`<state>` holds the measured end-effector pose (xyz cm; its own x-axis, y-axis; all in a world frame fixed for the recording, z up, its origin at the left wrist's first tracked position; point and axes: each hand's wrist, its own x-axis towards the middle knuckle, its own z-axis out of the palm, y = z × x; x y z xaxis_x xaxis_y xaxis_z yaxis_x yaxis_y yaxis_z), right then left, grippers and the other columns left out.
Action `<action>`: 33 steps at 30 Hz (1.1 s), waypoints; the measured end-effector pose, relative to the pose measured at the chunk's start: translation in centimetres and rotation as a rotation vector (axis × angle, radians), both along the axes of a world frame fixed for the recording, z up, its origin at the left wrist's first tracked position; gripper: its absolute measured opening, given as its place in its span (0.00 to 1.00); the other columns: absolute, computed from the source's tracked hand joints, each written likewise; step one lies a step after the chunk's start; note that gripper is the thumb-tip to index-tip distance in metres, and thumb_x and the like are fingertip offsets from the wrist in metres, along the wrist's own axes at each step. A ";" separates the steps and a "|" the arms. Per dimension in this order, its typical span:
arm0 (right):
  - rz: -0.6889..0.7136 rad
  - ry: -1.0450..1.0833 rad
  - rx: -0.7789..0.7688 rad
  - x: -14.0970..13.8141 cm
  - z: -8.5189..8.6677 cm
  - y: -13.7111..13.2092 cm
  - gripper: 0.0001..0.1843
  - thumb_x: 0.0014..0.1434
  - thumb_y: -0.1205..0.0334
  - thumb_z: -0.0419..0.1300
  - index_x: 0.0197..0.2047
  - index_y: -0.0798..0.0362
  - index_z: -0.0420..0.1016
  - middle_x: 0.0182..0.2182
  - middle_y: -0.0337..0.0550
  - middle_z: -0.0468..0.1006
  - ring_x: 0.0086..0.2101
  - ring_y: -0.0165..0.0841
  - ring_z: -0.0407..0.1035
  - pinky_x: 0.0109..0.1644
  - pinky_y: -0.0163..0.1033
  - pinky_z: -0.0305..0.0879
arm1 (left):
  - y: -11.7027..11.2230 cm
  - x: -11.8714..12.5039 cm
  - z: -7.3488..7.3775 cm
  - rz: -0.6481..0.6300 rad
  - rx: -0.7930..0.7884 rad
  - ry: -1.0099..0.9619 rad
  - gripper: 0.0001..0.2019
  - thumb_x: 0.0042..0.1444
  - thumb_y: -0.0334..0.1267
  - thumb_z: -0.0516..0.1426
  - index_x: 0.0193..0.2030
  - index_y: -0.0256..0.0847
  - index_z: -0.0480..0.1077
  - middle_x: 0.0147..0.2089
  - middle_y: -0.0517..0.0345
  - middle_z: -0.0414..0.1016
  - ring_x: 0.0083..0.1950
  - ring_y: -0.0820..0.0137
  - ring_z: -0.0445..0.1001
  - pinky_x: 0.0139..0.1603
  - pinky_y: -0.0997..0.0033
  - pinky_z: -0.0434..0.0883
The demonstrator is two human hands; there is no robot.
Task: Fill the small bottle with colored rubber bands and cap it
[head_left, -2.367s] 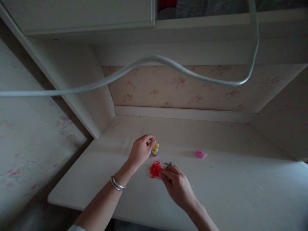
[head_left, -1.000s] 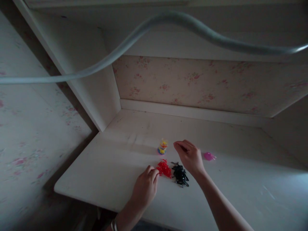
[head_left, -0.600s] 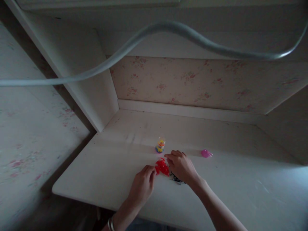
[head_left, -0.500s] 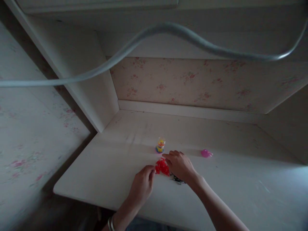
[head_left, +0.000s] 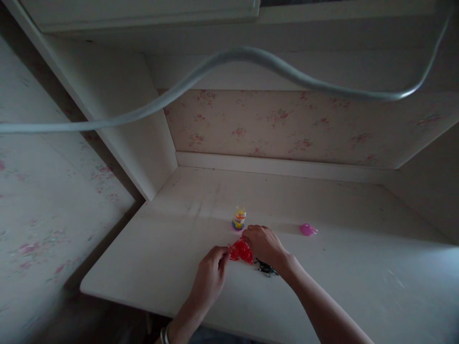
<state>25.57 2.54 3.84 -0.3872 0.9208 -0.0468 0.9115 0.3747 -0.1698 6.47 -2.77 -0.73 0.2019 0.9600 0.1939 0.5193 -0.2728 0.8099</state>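
A small heap of red, glossy, stringy pieces lies on the white desk between my hands; their exact kind cannot be made out. My left hand pinches at the heap's left edge, thumb and fingertips together. From above right, my right hand reaches over the heap with bent fingers touching its top right side, and the fingertips are partly hidden. Just behind the heap stands a small clear container with yellow, orange and blue contents. Several thin black pieces lie beneath my right wrist.
To the right on the desk sits a small pink, shiny object. A pale cable runs across the upper view, close to the camera. White side panels and a floral-papered back wall enclose the desk.
My right hand has drawn slightly left and its fingers are more bent onto the red heap. The red pieces now spread a little further left towards my left fingertips.
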 end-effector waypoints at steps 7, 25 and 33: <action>-0.062 0.113 0.024 0.3 0.1 -1.0 0.14 0.64 0.61 0.51 0.35 0.46 0.79 0.31 0.38 0.76 0.31 0.28 0.70 0.31 0.31 0.53 | 0.0 -0.3 0.8 0.013 -0.038 -0.086 0.11 0.63 0.40 0.50 0.42 0.41 0.72 0.37 0.53 0.77 0.35 0.69 0.75 0.38 0.73 0.72; -0.346 0.926 0.101 1.1 -0.9 -7.9 0.13 0.62 0.56 0.55 0.38 0.49 0.80 0.30 0.41 0.76 0.27 0.29 0.69 0.30 0.30 0.63 | 8.8 2.5 10.1 0.012 0.332 0.043 0.08 0.59 0.37 0.57 0.45 0.42 0.71 0.41 0.58 0.79 0.31 0.75 0.75 0.37 0.77 0.72; -0.363 0.925 0.091 1.7 -0.2 -7.8 0.13 0.62 0.56 0.55 0.37 0.49 0.80 0.27 0.39 0.73 0.25 0.27 0.65 0.28 0.30 0.60 | 8.6 2.8 9.2 -0.014 0.317 0.101 0.10 0.62 0.39 0.53 0.47 0.42 0.71 0.42 0.57 0.79 0.30 0.75 0.75 0.35 0.77 0.71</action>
<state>27.25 -5.28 3.66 0.0695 0.9758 0.2074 0.4972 0.1464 -0.8552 9.31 5.83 8.50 0.2484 0.8519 0.4610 0.5869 -0.5110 0.6280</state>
